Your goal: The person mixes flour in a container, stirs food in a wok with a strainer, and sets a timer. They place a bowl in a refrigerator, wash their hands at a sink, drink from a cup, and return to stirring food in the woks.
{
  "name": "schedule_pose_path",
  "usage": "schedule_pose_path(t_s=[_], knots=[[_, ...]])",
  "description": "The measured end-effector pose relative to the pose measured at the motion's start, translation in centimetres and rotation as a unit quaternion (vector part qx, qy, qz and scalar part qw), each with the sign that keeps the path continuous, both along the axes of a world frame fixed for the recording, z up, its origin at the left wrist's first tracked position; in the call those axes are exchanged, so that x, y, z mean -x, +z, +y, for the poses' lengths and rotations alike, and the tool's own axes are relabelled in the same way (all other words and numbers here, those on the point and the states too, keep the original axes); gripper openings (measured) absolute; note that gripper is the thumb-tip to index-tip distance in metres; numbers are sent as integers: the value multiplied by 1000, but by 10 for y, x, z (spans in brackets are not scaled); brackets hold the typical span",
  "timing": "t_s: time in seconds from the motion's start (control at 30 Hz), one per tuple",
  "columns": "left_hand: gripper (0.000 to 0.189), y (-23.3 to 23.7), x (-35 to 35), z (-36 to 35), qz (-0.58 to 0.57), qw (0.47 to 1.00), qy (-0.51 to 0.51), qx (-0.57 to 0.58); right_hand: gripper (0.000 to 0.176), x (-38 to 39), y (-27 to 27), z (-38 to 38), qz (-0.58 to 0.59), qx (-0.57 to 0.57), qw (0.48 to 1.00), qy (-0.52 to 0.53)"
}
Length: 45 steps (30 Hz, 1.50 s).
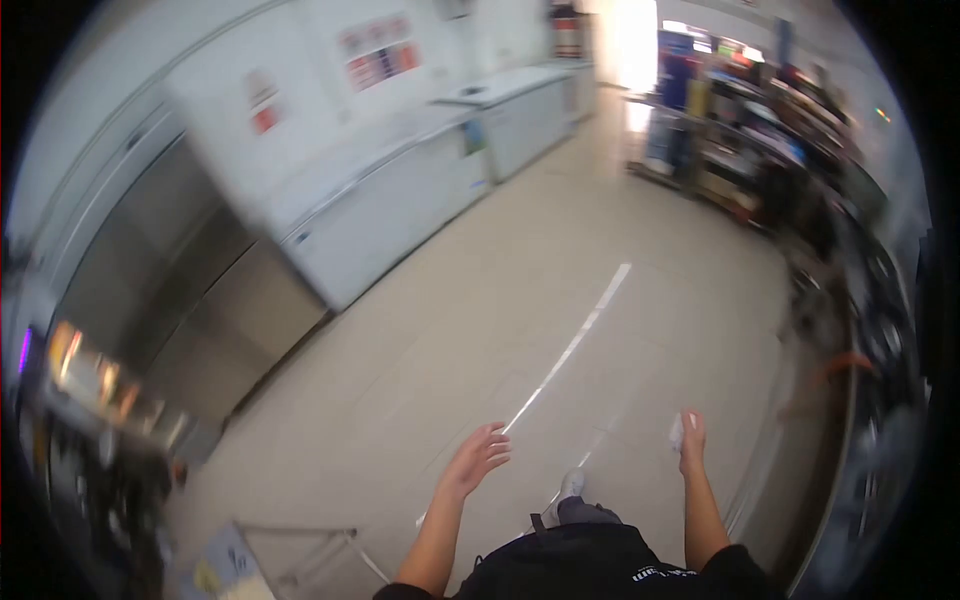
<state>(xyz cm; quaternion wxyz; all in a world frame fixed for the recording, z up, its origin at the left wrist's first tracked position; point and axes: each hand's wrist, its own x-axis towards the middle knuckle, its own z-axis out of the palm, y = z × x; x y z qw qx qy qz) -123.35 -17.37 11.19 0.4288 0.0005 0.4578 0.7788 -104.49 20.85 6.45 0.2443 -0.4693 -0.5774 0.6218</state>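
Observation:
My left hand (pixel 477 460) is held out over the tiled floor with its fingers loosely apart and nothing in it. Off to the right, my right hand (pixel 692 440) is closed around something small and white (pixel 677 432), perhaps a crumpled tissue or cloth; blur hides its exact kind. Both arms hang forward of my black top (pixel 560 565). Below them one light-coloured shoe (pixel 572 483) shows on the floor.
White chest freezers (pixel 400 205) line the left wall beside a steel cabinet (pixel 200 290). Crowded shelving (pixel 740 140) stands at the upper right. A folding metal frame (pixel 300 530) is at the lower left. A pale line (pixel 570 345) crosses the tiled floor (pixel 480 300).

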Motion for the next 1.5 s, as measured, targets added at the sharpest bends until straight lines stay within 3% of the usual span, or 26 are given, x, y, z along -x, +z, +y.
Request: schedule_pose_path(t_s=[0.03, 0.13, 0.23, 0.37, 0.43, 0.53, 0.57, 0.67, 0.77, 0.87, 0.93, 0.97, 1.03, 1.13, 1.2, 1.27, 1.4, 1.47, 1.5], knots=[[43, 2, 4, -14, 3, 1000, 21, 2, 42, 17, -10, -3, 40, 51, 997, 35], [38, 6, 21, -53, 8, 997, 77, 27, 41, 77, 3, -36, 48, 82, 989, 111], [37, -4, 47, -88, 27, 985, 150, 87, 37, 154, -19, -46, 72, 114, 974, 180], [37, -29, 76, -153, 25, 946, 278, 164, 35, 295, -41, -71, 126, 224, 912, 319], [37, -16, 84, -190, 13, 922, 350, 164, 33, 355, -19, -133, 145, 288, 891, 320], [35, -11, 66, -230, 28, 862, 485, 144, 29, 435, -5, -213, 61, 313, 825, 467], [34, -9, 51, -241, 18, 835, 536, 124, 26, 458, 2, -249, 60, 285, 820, 493], [32, -16, 17, -305, 0, 735, 676, 61, 23, 534, 10, -371, 81, 293, 669, 678], [32, -46, -23, -352, -46, 602, 796, 28, 19, 567, 23, -487, 57, 253, 581, 771], [32, -85, -54, -400, -112, 448, 887, 19, 17, 571, 11, -600, 44, 189, 527, 828], [35, -126, -74, -426, -159, 362, 918, -13, 18, 571, -23, -661, 25, 68, 512, 856], [34, -143, -76, -441, -153, 333, 930, -34, 18, 580, -33, -686, 18, 0, 498, 867], [31, -153, -82, -456, -153, 276, 947, -66, 25, 590, -31, -729, -20, -4, 457, 889], [26, -130, -58, -481, -177, 249, 952, -20, 39, 589, -10, -795, -60, 69, 445, 891], [25, -86, -32, -497, -186, 352, 912, 101, 47, 604, -16, -838, -82, 111, 435, 890], [27, -75, -3, -530, -179, 442, 861, 176, 53, 636, -47, -887, -102, 136, 410, 896], [45, -70, 78, -617, -104, 603, 757, 230, 61, 650, -63, -1015, -45, 56, 251, 965], [52, -36, 135, -664, -91, 586, 750, 293, 67, 637, -55, -1082, 11, 22, 131, 991], [53, -27, 161, -685, -88, 570, 771, 271, 69, 624, -44, -1115, 49, 2, 60, 997]])
